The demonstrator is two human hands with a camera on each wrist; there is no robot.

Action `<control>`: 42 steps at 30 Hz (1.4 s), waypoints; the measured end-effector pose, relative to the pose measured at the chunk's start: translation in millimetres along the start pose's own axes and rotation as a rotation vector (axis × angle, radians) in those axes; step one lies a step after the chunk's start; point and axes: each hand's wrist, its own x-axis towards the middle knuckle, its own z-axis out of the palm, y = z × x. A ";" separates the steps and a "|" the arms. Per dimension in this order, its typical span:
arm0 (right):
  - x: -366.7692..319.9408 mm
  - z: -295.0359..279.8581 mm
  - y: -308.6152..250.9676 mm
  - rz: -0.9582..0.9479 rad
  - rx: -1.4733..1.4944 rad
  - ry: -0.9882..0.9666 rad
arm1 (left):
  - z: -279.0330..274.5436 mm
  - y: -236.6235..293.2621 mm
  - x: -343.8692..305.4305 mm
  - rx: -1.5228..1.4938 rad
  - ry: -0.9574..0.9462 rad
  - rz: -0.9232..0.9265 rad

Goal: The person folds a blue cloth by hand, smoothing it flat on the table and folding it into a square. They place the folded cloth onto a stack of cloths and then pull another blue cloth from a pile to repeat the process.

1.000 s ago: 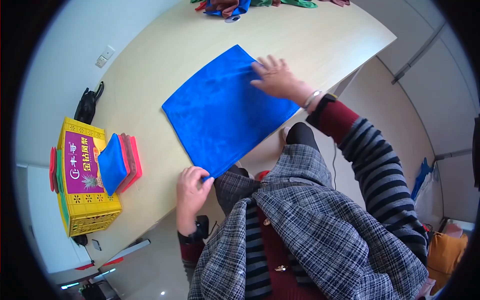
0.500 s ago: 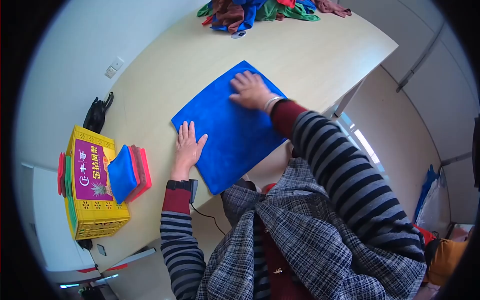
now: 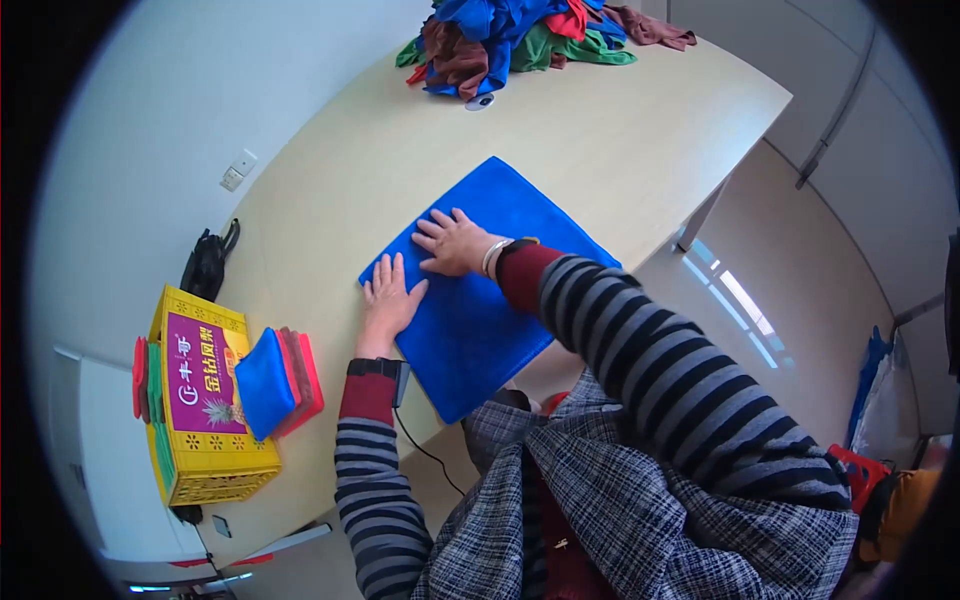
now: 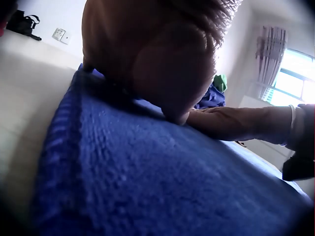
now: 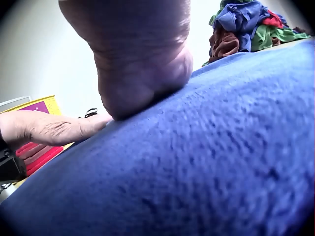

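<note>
A blue towel point(image 3: 475, 340) lies spread flat on the pale wooden table point(image 3: 620, 150), one corner at the table's front edge. My left hand point(image 3: 390, 305) rests palm down on its left edge, fingers straight and pointing away. Beside it, my right hand point(image 3: 455, 245) lies spread on the upper left part of the towel, the two hands nearly touching. In the left wrist view the towel's stitched hem point(image 4: 61, 147) runs under the left hand. The right wrist view has the towel's nap point(image 5: 211, 162) close up beneath the right palm.
At left stands a yellow box point(image 3: 225, 487) with folded blue, brown and red towels point(image 3: 268, 385) against its near side and more on its far side. A heap of crumpled towels point(image 3: 500, 45) sits at the back. A black bag point(image 3: 207, 265) lies by the wall, a phone point(image 3: 221, 526) near the front.
My left hand has left the near corner, where it pinched the towel, and now lies flat on the left edge. The right hand has swept leftward across the towel. The head view has shifted.
</note>
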 end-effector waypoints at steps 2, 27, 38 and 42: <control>9.3 5.1 -6.3 -0.011 0.047 -0.003 | -1.1 -4.3 9.4 -0.014 -0.025 -0.024; 19.5 -13.8 15.7 0.063 -0.021 -0.091 | 9.0 23.0 55.0 -0.028 0.065 -0.001; 5.2 -8.1 93.5 0.262 -0.043 -0.071 | 13.7 -17.7 45.9 -0.090 0.030 -0.170; -24.8 -19.4 116.8 0.380 -0.056 -0.069 | 16.7 -36.0 33.8 -0.141 0.061 -0.247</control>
